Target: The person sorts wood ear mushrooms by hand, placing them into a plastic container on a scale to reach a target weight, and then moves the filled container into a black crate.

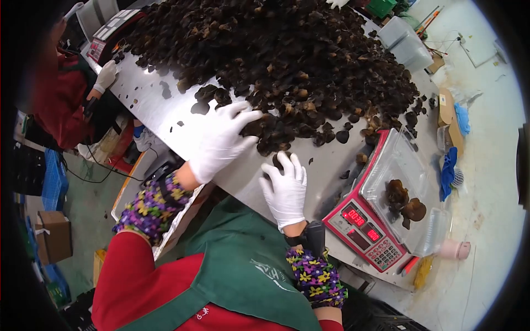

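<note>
A big heap of dark brown wood ear mushrooms (309, 60) covers the metal table. My left hand (223, 140), in a white glove, reaches to the heap's near edge with its fingers stretched apart, touching the pieces there. My right hand (286, 190), also gloved in white, is just nearer to me, fingers curled round a dark wood ear piece (280, 160) that they partly hide. To the right, a red digital scale (364, 234) with lit digits bears a clear plastic tray (425, 190). A few wood ear pieces (406, 201) lie in that tray.
Clear plastic boxes (406, 44) stand at the table's far right. At the left, a co-worker's gloved hand (105, 76) rests by the table edge, near another scale (110, 33). A cardboard box (53, 237) and blue crate (54, 179) are on the floor.
</note>
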Demonstrator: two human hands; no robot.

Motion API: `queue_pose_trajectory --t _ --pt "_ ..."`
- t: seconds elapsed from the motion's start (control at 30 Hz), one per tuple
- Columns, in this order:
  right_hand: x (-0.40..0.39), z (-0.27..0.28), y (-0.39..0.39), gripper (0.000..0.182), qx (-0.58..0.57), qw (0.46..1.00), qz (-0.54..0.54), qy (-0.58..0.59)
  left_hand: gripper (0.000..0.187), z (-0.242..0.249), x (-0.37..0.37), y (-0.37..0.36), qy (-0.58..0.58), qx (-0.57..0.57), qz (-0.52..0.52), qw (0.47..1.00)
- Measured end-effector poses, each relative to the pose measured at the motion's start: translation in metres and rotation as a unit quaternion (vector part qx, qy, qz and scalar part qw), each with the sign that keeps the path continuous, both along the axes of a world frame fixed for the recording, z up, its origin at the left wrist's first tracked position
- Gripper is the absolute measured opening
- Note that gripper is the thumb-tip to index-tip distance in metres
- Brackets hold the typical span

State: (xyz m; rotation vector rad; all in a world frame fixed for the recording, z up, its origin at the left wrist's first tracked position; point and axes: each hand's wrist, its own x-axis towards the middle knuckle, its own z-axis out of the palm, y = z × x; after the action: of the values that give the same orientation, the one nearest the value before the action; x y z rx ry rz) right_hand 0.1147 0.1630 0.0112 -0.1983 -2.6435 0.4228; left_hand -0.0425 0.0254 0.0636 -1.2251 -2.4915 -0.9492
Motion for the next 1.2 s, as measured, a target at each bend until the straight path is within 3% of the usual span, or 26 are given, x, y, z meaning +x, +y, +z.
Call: queue_pose_trajectory --t 0.07,0.1,0.13,0.23,0.4,0.47,0.53,0.67,0.73,0.8,0.87,0.97,1.0,1.07,1.13,1.2 --pt "0.01 -0.01 0.009 0.018 -0.027 0.999 0.011 0.042 0.055 -0.019 -0.018 0.033 0.054 -0.001 -0.042 0.998" --pt "0.019 -0.009 0.012 0.017 -0.058 0.997 -0.001 0.052 0.056 -0.025 -0.022 0.043 0.027 -0.02 -0.069 0.997" --pt "0.029 -0.006 0.012 0.016 -0.088 0.994 -0.016 0.062 0.043 -0.03 -0.024 0.049 -0.021 -0.016 -0.119 0.993" --pt "0.063 0.005 0.008 0.022 -0.111 0.99 -0.032 0.075 0.026 -0.026 0.008 0.058 -0.005 -0.017 -0.158 0.987" --pt "0.088 0.0 -0.005 0.025 -0.084 0.993 -0.06 0.058 0.018 -0.033 0.068 0.048 0.054 -0.009 -0.27 0.961" --pt "0.086 0.0 -0.005 0.027 -0.093 0.991 -0.067 0.067 0.021 -0.033 0.069 0.047 0.035 -0.012 -0.275 0.961" --pt "0.08 0.001 0.0 0.029 -0.093 0.991 -0.064 0.071 0.028 -0.019 0.054 0.049 -0.081 0.073 -0.336 0.936" --pt "0.067 -0.001 0.005 0.037 -0.129 0.987 -0.07 0.071 0.018 -0.001 -0.001 0.072 -0.033 0.137 -0.223 0.965" --pt "0.066 -0.006 0.008 0.04 -0.129 0.987 -0.071 0.064 0.022 -0.003 -0.029 0.09 0.002 0.089 -0.118 0.989" --pt "0.067 -0.007 0.008 0.039 -0.138 0.986 -0.069 0.059 0.025 -0.014 -0.047 0.111 0.05 0.051 -0.082 0.994" --pt "0.069 -0.006 0.008 0.038 -0.139 0.986 -0.07 0.064 0.015 -0.026 -0.051 0.121 0.001 -0.061 -0.174 0.983" --pt "0.069 -0.005 0.008 0.036 -0.148 0.984 -0.077 0.069 0.007 -0.022 -0.006 0.117 -0.007 0.011 -0.273 0.962" --pt "0.069 -0.005 0.007 0.036 -0.155 0.983 -0.078 0.068 0.005 -0.003 0.007 0.111 -0.031 -0.016 -0.279 0.96" --pt "0.069 -0.007 0.008 0.035 -0.16 0.981 -0.083 0.069 0.004 0.005 0.01 0.111 -0.118 0.026 -0.27 0.955" --pt "0.069 -0.005 0.007 0.034 -0.171 0.98 -0.078 0.067 0.005 -0.001 -0.013 0.124 0.024 0.062 -0.192 0.979" --pt "0.069 -0.003 0.007 0.034 -0.173 0.98 -0.076 0.065 0.02 -0.002 -0.037 0.136 0.051 0.02 -0.129 0.99"
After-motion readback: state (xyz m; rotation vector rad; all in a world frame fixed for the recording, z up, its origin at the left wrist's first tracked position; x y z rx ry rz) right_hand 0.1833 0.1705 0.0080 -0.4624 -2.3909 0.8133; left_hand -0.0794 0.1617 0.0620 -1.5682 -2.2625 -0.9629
